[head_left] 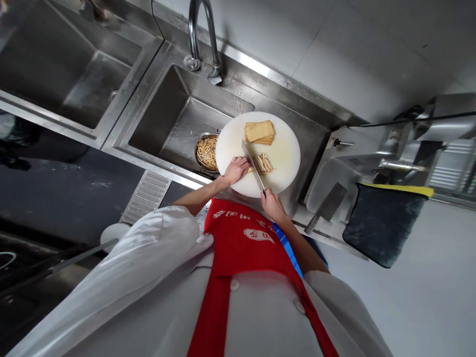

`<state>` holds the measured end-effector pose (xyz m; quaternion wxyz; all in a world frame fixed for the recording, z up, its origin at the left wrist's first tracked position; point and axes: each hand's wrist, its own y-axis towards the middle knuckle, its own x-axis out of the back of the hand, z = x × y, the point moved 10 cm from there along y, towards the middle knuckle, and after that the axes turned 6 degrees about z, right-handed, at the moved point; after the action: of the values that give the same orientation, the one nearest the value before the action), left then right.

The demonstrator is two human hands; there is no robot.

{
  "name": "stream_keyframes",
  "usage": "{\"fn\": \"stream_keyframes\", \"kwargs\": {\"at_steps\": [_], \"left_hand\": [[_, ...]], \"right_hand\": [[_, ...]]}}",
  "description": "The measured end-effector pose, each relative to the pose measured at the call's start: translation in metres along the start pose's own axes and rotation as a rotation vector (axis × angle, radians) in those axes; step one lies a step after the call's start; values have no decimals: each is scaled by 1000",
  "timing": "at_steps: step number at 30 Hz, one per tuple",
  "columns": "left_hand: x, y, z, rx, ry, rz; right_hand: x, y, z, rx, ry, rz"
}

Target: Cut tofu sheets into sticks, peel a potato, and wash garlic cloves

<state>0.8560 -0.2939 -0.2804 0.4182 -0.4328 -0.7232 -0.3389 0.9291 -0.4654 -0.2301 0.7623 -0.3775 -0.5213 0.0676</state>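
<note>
My right hand (273, 204) grips the handle of a kitchen knife (254, 166), its blade slanting up and left across a round white cutting board (289, 136). Left of the blade, the fingers of my left hand (237, 170) are curled down on a piece of dried tofu (250, 170), mostly hidden under them. A small heap of thin tofu strips (264, 164) lies just right of the blade. Farther up the board rests a stack of flat tofu sheets (259, 131). At the board's left edge, a metal bowl (196, 157) holds many cut strips (207, 152).
Under and left of the board is a steel sink (178, 119) with a curved faucet (191, 34) behind it. Another sink (92, 74) lies farther left. To the right are a cleaver (330, 203) on a steel surface and a dark cloth (385, 223) with a yellow edge.
</note>
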Motion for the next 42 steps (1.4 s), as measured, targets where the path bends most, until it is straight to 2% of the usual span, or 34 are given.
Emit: {"fn": "stream_keyframes", "kwargs": {"at_steps": [4,8,14,20,25,31,36,42], "left_hand": [[3,-3,3,4,-22,4],[6,-5,6,65,39,-7],[3,-9,7,36,-1,7],[2,-12,11,54,-28,-3],[2,-14,11,24,-31,-2],[4,-16,13,46,1,-10],[4,-17,11,22,-23,17],[4,-18,14,43,-42,16]], "right_hand": [[1,9,4,15,5,-6],[6,0,3,31,-7,-35],[0,9,12,15,3,6],[6,0,12,34,-24,-12],[2,10,21,19,-23,5],[3,2,19,48,3,-20],[0,11,26,19,30,12],[7,-2,18,40,16,-8]]}}
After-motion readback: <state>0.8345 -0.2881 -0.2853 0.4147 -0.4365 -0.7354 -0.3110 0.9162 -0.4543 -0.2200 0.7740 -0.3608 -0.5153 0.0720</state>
